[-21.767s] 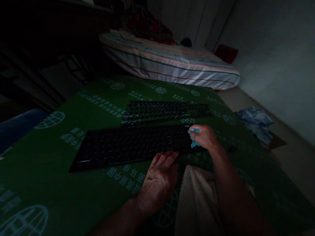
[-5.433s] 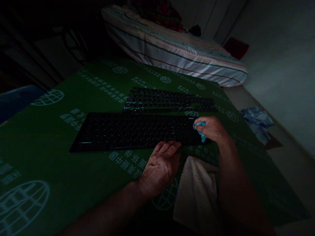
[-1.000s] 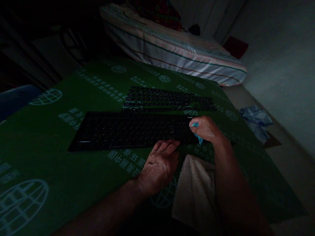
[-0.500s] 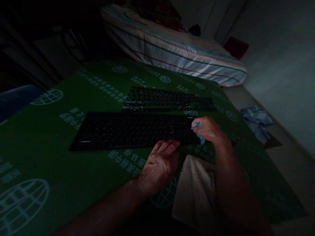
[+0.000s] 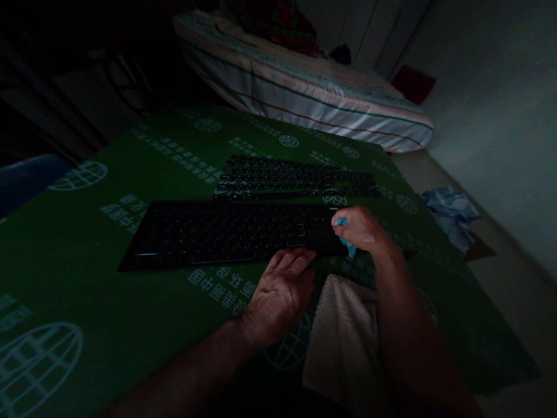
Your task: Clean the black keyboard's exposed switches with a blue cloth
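Observation:
A black computer keyboard base (image 5: 209,232), its key positions bare of keycaps, lies across the green-covered table. My left hand (image 5: 285,290) is open and flat, its fingertips at the keyboard's front edge right of the middle. At the right end of the keyboard, my right hand (image 5: 360,227) is closed on a small turquoise cloth (image 5: 347,247), which hangs from the pinched fingers over the number-pad area. Behind the base, loose black keycaps (image 5: 278,176) are laid out in rows. A beige towel (image 5: 343,342) lies in front, between my forearms.
The green table cover (image 5: 143,313) bears white globes and lettering. Past the far edge stands a bed (image 5: 313,98) with a striped sheet. A crumpled pale bag (image 5: 450,212) lies on the floor at the right. At the left edge is something blue (image 5: 30,183).
The whole view has shifted slightly. My right hand and the turquoise cloth stay over the keyboard's right end with little visible movement, and my left hand keeps its place at the front edge.

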{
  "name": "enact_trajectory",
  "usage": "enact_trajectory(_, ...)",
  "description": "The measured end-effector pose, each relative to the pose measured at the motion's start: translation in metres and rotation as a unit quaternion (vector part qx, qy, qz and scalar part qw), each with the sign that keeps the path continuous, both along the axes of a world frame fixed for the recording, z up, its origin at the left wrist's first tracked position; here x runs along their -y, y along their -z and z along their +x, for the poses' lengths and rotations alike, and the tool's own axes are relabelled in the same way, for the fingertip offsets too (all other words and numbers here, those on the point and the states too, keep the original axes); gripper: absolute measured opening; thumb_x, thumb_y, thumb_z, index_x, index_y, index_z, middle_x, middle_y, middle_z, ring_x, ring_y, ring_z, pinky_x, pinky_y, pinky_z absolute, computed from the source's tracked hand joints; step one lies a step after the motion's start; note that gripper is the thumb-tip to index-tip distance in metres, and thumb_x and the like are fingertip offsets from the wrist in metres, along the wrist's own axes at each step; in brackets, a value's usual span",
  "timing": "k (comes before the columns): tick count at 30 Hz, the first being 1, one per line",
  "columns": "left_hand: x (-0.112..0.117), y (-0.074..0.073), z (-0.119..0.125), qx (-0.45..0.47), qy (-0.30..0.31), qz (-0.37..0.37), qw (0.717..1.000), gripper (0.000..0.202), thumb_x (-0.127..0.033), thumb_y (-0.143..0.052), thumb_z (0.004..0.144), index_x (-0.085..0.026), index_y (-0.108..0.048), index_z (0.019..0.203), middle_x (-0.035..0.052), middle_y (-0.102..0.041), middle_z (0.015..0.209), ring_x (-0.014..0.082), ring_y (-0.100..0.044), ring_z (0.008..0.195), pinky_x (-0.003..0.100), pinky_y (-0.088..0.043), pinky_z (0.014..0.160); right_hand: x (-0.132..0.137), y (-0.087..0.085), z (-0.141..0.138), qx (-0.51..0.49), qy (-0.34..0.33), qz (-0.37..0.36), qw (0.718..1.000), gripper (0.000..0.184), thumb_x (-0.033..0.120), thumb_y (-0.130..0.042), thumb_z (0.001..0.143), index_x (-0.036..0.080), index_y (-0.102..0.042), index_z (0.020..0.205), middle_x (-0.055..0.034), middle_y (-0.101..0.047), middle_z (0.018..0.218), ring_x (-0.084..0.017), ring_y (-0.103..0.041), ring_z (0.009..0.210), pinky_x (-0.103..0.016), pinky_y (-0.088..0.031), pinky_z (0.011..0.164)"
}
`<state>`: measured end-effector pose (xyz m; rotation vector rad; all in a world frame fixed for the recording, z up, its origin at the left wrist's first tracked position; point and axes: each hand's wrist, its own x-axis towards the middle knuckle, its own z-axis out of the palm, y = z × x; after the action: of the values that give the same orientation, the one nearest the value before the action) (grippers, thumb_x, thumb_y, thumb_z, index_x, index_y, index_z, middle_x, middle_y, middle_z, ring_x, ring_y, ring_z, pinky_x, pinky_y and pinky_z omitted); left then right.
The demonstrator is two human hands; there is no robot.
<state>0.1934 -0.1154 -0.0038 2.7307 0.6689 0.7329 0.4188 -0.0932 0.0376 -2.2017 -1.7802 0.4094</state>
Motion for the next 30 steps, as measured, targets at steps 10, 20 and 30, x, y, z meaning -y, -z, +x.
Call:
enact_trajectory(10, 0.0, 0.0, 0.0, -0.003, 0.001, -0.012, 1.0, 0.017, -0.019, -0.048, 0.087, -0.016, -0.065, 0.09, 0.0063, -0.056, 0.127, 0.0247, -0.048, 0.117, 0.045, -0.039, 0.101, 0.009, -0.011, 0.021, -0.002, 0.066, 0.011, 0.998, 0.017, 0.012, -0.056, 0.066, 0.015, -0.07, 0.074, 0.0003, -0.054, 0.05, -0.011, -0.051, 0.047, -0.021, -0.033, 0.043)
enact_trajectory(20, 0.0, -0.002, 0.0, -0.006, 0.004, -0.017, 1.0, 0.016, -0.019, -0.049, 0.087, -0.016, -0.065, 0.09, 0.0071, -0.057, 0.126, 0.0246, -0.048, 0.117, 0.044, -0.039, 0.101, 0.006, -0.005, 0.02, -0.01, 0.058, -0.016, 0.998, 0.017, 0.011, -0.056, 0.064, 0.016, -0.07, 0.073, 0.0007, -0.057, 0.052, -0.01, -0.049, 0.045, -0.021, -0.033, 0.045)
enact_trajectory(30, 0.0, -0.002, 0.001, -0.001, 0.002, -0.01, 1.0, 0.017, -0.017, -0.049, 0.086, -0.017, -0.066, 0.089, 0.0072, -0.057, 0.125, 0.024, -0.049, 0.116, 0.044, -0.04, 0.1, 0.005, -0.003, 0.016, 0.012, 0.044, -0.018, 0.999, 0.017, 0.011, -0.056, 0.064, 0.017, -0.07, 0.072, -0.0006, -0.061, 0.055, -0.011, -0.054, 0.048, -0.021, -0.034, 0.047)
